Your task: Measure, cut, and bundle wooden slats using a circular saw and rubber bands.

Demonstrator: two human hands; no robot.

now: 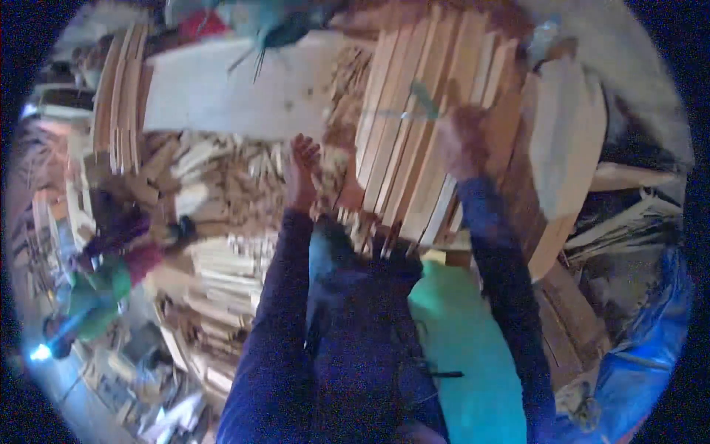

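Note:
My right hand (464,140) is raised over a stack of long wooden planks (403,140) and closed around a blurred green tool (424,102). A thin streak reaches left from this tool, but motion hides its exact kind. To the left, my left hand (302,166) is held above wood scraps (229,174) with its fingers apart and slightly bent. It holds nothing that I can see. The planks run away from me, side by side, and their near ends lie beyond my lap.
A wide pale board (237,92) lies beyond the scraps. At the right stands a large rounded slab (566,140), with a blue tarp (643,355) nearer. Another person in green (96,296) is at the left. Stacked wood strips (229,270) lie beside my left arm.

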